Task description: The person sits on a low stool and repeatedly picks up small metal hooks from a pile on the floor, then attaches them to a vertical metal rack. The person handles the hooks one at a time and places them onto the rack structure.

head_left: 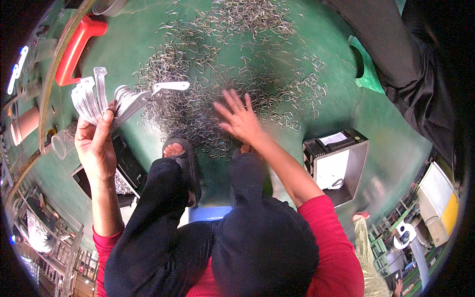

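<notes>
Pinching a fan of flat metal handles (102,94), your left hand (96,143) sits left of the bent-wire hook pile (168,109) on the green floor (133,29). Your right hand (241,121), nearer, spreads blurred fingers over the pile's near side, contact unclear; hooks lie every which way.

Bent wires (173,101) across green floor (129,37)
</notes>
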The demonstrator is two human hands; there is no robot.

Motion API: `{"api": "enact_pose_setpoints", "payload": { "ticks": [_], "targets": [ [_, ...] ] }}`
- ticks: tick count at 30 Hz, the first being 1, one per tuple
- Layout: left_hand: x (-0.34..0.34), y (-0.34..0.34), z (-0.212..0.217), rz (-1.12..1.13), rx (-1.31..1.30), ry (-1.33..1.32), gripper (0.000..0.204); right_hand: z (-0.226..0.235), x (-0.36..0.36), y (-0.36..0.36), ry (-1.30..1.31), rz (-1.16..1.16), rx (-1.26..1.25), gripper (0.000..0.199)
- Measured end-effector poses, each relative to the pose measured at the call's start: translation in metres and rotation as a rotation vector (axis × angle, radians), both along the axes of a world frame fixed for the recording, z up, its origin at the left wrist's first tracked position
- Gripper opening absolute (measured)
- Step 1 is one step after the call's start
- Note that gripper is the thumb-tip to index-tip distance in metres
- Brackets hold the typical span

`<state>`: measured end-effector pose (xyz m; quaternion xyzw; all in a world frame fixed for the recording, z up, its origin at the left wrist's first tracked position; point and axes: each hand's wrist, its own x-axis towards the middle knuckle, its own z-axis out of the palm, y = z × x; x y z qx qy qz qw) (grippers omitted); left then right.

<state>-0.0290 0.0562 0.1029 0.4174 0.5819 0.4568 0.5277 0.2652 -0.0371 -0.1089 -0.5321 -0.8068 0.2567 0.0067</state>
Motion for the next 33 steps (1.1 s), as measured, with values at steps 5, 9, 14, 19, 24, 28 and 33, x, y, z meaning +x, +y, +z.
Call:
{"api": "enact_pose_setpoints", "payload": {
  "ticks": [5,9,14,19,24,28,33],
  "targets": [
    [0.004,-0.003,0.003,0.043,-0.017,0.032,0.022,0.004,0.021,0.014,0.229,-0.156,0.222,0.047],
    [0.005,-0.002,0.006,0.023,-0.011,0.037,0.025,-0.010,0.073,0.073,0.199,-0.716,0.272,0.017],
    [0.005,-0.002,0.006,0.018,-0.006,0.022,0.025,-0.015,0.126,0.119,0.088,-0.841,0.154,0.016],
    [0.006,-0.002,0.004,0.008,-0.015,0.049,0.026,-0.009,0.123,0.122,0.014,-0.597,-0.080,0.024],
    [0.008,-0.002,0.003,0.011,-0.019,0.035,0.026,-0.013,0.099,0.110,-0.108,-0.568,-0.072,0.029],
    [0.015,-0.003,-0.005,-0.093,0.012,0.057,0.028,0.015,0.080,0.108,0.021,-0.625,-0.011,0.022],
    [0.023,-0.005,-0.019,-0.225,-0.038,0.009,0.031,0.110,0.031,0.131,0.764,-0.696,-0.221,0.015]
  ]
}}
